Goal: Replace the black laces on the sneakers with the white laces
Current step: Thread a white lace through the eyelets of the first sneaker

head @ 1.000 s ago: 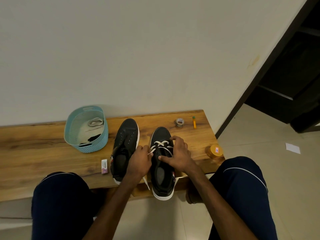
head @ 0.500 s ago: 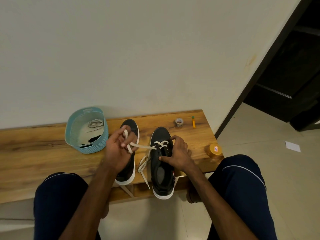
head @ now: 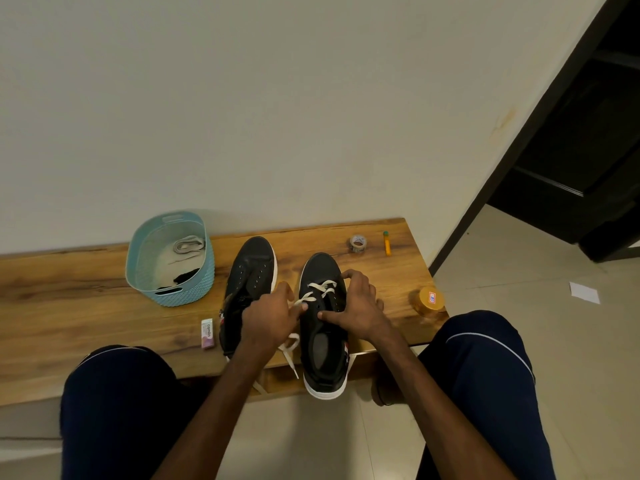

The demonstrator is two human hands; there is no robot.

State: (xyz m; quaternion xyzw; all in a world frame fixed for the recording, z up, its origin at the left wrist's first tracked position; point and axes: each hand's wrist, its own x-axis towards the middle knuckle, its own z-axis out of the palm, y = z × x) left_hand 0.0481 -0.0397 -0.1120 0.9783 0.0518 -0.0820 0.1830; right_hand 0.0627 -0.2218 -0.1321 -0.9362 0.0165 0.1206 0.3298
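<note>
step: thread white lace through next eyelet of right sneaker on tabletop | left hand pinches lace end | right hand grips sneaker, thumb pressing | advice: steady shoe, pull lace flat

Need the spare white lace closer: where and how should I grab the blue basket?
Hook fingers through the handle slot in the near end wall of the basket, coming from the front. That slot sits just under the rim, facing the person. The oval body looks too broad to pinch, and the unlaced sneaker crowds its right side.
</note>
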